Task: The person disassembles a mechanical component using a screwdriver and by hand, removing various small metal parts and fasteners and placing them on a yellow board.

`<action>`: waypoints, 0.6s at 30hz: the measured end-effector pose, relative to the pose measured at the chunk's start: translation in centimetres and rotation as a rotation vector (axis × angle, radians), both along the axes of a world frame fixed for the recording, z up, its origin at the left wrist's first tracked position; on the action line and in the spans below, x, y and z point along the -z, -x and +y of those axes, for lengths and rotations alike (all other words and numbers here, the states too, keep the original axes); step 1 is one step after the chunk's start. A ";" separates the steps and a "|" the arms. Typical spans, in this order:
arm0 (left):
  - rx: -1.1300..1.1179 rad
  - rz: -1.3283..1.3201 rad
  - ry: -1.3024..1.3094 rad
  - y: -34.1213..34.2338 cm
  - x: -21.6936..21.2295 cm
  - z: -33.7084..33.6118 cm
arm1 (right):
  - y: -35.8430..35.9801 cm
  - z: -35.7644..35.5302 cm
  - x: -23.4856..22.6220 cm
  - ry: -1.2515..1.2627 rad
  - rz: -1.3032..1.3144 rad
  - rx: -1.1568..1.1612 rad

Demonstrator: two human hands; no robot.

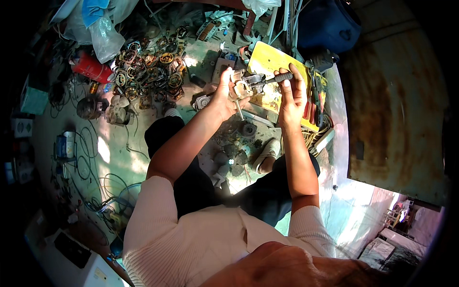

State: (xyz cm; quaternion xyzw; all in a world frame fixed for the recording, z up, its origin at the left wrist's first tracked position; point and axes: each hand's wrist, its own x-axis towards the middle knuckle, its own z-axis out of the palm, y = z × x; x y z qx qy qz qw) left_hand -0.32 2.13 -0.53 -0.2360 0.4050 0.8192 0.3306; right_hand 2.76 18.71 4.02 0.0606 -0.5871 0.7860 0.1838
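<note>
My left hand (223,99) is closed around a small metal motor-like part (240,90), greyish and brownish, with a thin rod sticking out below it. Between the fingertips and thumb of my right hand (292,100) is the dark ribbed handle of a tool that looks like a screwdriver (284,77). Its shaft points left, toward the motor part; whether the tip touches is too small to tell. Both hands are held up over the near edge of a yellow board (267,56).
Several pulled-out motor coils (158,71) lie heaped at the left, by a red container (92,68). Pliers-like tools with red handles (311,111) rest on the board. A blue barrel (325,26) and a rusty metal sheet (397,100) stand at the right. Loose cables (103,191) cover the left floor.
</note>
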 end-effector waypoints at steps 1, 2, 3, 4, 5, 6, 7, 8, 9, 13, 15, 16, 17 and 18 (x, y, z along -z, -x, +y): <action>0.001 0.020 0.001 -0.1 -0.2 0.1 | 0.0 -0.2 -0.1 -0.026 -0.002 0.024; 0.002 0.041 0.001 -0.3 -0.5 0.2 | -0.1 -0.4 -0.1 -0.052 -0.004 0.047; 0.001 0.061 0.001 -0.4 -0.9 0.2 | -0.2 -0.6 -0.2 -0.079 -0.006 0.068; 0.008 0.062 -0.005 -0.5 -0.9 0.2 | -0.4 -0.4 0.0 -0.181 -0.023 0.092; 0.015 0.063 -0.010 -0.4 -0.9 0.1 | -0.4 -0.1 0.2 -0.197 -0.007 0.079; 0.022 0.065 -0.016 -0.4 -0.9 0.1 | -0.4 0.1 0.3 -0.212 0.009 0.068; 0.025 0.059 -0.018 -0.5 -1.0 0.1 | -0.4 0.3 0.3 -0.227 0.026 0.056; 0.027 0.054 -0.020 -0.5 -1.1 0.2 | -0.2 0.1 0.4 -0.185 0.062 0.074; 0.030 0.048 -0.021 -0.5 -1.3 0.2 | -0.2 -0.2 0.0 -0.151 0.064 0.053; 0.031 0.062 -0.039 -0.5 -1.1 0.1 | -0.4 -0.5 -0.1 -0.171 0.026 0.055; 0.027 0.049 -0.032 -0.1 -0.1 0.0 | -0.4 0.3 0.4 -0.287 -0.012 0.082; 0.023 0.035 -0.028 0.0 0.2 0.0 | -0.3 0.4 0.3 -0.301 0.033 0.073; 0.019 0.021 -0.024 0.2 0.5 0.0 | -0.3 0.4 0.2 -0.215 0.042 0.044; 0.017 0.007 -0.020 0.2 0.3 0.0 | -0.3 0.0 -0.1 -0.128 0.051 0.017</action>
